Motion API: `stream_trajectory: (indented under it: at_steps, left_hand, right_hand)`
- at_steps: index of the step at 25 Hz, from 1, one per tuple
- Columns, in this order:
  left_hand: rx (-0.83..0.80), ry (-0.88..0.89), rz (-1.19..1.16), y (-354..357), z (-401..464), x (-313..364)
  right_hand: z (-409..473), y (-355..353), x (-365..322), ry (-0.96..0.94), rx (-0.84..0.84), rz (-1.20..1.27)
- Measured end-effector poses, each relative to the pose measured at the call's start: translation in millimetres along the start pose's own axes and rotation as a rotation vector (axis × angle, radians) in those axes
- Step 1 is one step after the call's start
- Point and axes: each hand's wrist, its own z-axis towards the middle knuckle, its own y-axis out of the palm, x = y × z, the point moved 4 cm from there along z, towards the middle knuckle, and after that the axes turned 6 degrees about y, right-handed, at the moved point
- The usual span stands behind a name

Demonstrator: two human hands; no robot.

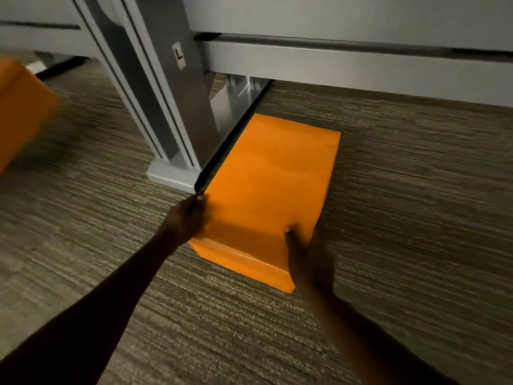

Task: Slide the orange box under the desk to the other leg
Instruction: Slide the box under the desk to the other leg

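Observation:
An orange box [269,184] lies flat on the carpet, its long left side running along the foot of a grey metal desk leg [155,87]. My left hand [188,218] grips the box's near-left edge. On the near-right corner rests my right hand [305,254], thumb on top and palm against the side. Both forearms reach in from the bottom of the view.
A second orange box [19,107] sits blurred at the left edge, on the other side of the leg. The leg's flat foot [236,107] runs back toward a grey wall panel [361,68]. Striped brown carpet [416,190] stretches to the right of the box.

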Motion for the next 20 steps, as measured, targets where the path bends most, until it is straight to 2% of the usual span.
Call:
stream_trajectory:
  at_steps: [6, 9, 11, 13, 15, 17, 20]
  left_hand:
    - [0.167, 0.266, 0.465, -47.5, 17.5, -32.4]
    - [0.232, 0.380, 0.611, -48.2, 19.4, -15.1]
    - [0.247, 0.419, 0.805, -42.7, 14.2, -3.2]
    - [0.109, 0.602, 0.974, -24.3, -1.8, 1.2]
    - [-0.151, 0.744, 1.092, -8.0, -17.4, -4.8]
    - [-0.214, 0.753, 1.165, -8.0, -14.3, -16.7]
    - [-0.217, 0.754, 1.173, -14.3, -3.3, -17.0]
  right_hand:
    - [2.9, 56.2, -29.1, -0.102, 0.063, -0.099]
    - [11.5, 63.5, -37.2, -0.162, 0.010, -0.173]
    - [13.2, 59.7, -41.9, -0.234, 0.065, -0.319]
    - [6.6, 55.0, -51.9, -0.512, 0.111, -0.540]
    - [-3.8, 60.8, -52.6, -0.852, -0.013, -0.649]
    - [-3.7, 68.6, -49.8, -0.940, -0.081, -0.717]
    - [6.3, 77.0, -56.9, -0.876, -0.132, -0.838]
